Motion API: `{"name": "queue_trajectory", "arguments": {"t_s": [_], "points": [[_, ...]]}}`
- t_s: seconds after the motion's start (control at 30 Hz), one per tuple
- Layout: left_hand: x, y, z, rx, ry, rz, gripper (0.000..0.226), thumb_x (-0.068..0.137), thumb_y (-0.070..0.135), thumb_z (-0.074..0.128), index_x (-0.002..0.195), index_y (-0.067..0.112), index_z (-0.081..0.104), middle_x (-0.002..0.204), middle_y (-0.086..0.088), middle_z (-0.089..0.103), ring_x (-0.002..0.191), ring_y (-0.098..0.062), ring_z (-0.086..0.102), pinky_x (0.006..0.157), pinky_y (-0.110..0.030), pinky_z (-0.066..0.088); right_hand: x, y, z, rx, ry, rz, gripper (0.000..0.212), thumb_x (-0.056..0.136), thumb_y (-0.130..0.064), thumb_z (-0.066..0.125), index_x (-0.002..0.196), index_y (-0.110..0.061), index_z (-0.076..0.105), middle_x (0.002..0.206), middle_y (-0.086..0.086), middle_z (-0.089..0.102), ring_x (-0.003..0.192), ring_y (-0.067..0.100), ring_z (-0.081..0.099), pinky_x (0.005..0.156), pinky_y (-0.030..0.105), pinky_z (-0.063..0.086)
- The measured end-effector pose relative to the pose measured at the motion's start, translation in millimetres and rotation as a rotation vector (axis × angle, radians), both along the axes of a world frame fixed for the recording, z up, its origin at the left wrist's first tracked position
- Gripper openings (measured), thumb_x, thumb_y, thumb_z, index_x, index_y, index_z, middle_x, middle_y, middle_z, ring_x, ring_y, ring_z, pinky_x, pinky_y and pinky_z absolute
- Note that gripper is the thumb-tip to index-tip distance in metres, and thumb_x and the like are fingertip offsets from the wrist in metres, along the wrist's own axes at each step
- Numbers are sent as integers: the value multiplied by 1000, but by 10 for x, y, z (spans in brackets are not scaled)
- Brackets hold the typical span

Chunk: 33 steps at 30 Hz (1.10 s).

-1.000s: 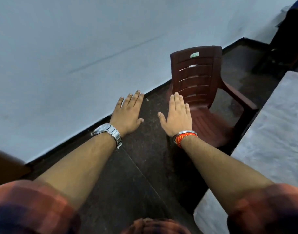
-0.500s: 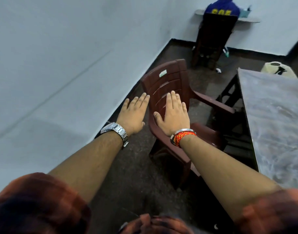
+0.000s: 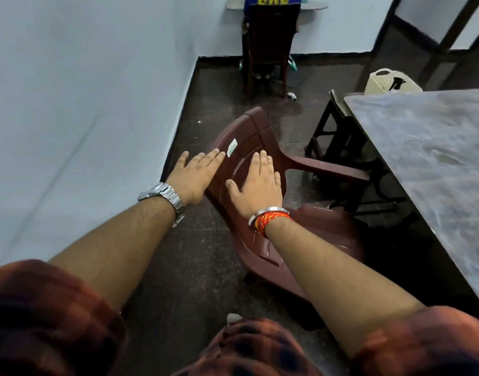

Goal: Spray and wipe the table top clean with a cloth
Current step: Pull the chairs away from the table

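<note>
— Where are the hands?

— Both are stretched forward, palms down. The left grip (image 3: 192,177), with a steel wristwatch (image 3: 162,196) behind it, is spread flat with fingers straight, at the left edge of the backrest of the dark-red plastic armchair (image 3: 256,131). The right grip (image 3: 257,183), above a red thread band (image 3: 272,219), lies flat over that backrest with its thumb out. Neither holds anything. Whether they touch the chair, I cannot tell.

— And the surface to be wiped?

— The grey mottled counter (image 3: 428,164) stands on the right, near the chair's arm. Past its far end is a cream plastic basket (image 3: 379,82) with a black trigger head (image 3: 395,83) showing.
</note>
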<state>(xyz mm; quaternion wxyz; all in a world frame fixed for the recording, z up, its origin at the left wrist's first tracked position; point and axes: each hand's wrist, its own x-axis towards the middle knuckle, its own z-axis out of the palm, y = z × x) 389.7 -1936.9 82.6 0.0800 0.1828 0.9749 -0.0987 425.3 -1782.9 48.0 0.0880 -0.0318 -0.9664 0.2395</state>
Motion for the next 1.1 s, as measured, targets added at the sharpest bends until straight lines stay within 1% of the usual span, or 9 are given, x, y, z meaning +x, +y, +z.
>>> {"name": "queue_trajectory", "arguments": {"t_s": [0.1,0.3,0.5,0.63,0.73,0.8,0.87,0.93,1.1], "points": [[-695,-91,27,-64,-42,-130,95,94,4,53,161,23,-12,171,3,-11,157,-21,4,126,-49,3,-489,-158,-73,-51,-90,-85,90,89,-54,50,152,-5,8,161,11,6,148,24,2,118,45,12],[-1753,58,-106,-249,-112,-438,97,92,-7,48,161,22,-13,171,3,-9,157,-18,0,126,-48,3,-1109,-331,-252,-107,-198,-223,93,88,-59,48,153,-7,5,161,9,1,148,22,-1,118,46,10],[-2808,329,-414,-483,-120,-875,123,78,32,81,161,21,-10,171,7,5,157,-16,4,126,-46,4,-1706,-704,-434,-224,-327,-444,112,77,-66,57,151,-3,2,160,14,-1,147,24,4,116,48,20],[-3239,346,-563,-471,-119,-1148,100,77,54,62,161,23,17,164,5,32,154,-17,20,126,-43,7,-2050,-1160,-490,-295,-546,-564,111,76,-54,66,149,2,3,158,21,7,144,30,18,112,47,28],[-3407,406,-590,-421,-107,-1353,89,65,62,33,142,23,54,146,4,55,144,-18,40,125,-41,15,-2295,-1416,-481,-307,-642,-747,95,83,-35,66,147,4,9,152,22,22,136,33,33,105,47,38],[-3479,537,-686,-364,-101,-1514,76,64,61,27,113,21,70,121,2,70,123,-21,60,116,-40,32,-2401,-1465,-551,-210,-600,-904,70,88,-25,57,145,1,24,142,21,41,120,35,52,91,47,48],[-3487,541,-758,-308,-73,-1557,54,71,57,38,92,21,71,100,0,74,101,-24,68,98,-38,47,-2402,-1426,-604,-82,-573,-872,45,84,-15,41,125,-3,56,106,15,68,76,30,68,61,39,53],[-3488,566,-764,-309,-52,-1555,44,72,54,45,85,21,72,93,-2,75,93,-25,71,89,-37,52,-2330,-1395,-582,1,-541,-825,44,76,-16,31,98,-9,68,71,4,68,45,21,62,40,27,43],[-3224,756,-662,-245,-51,-1569,40,78,50,53,93,18,71,101,-4,75,95,-31,72,82,-35,54,-2022,-1048,-486,160,-522,-684,32,93,-9,31,122,-4,44,111,10,62,92,37,66,60,38,36]]}}
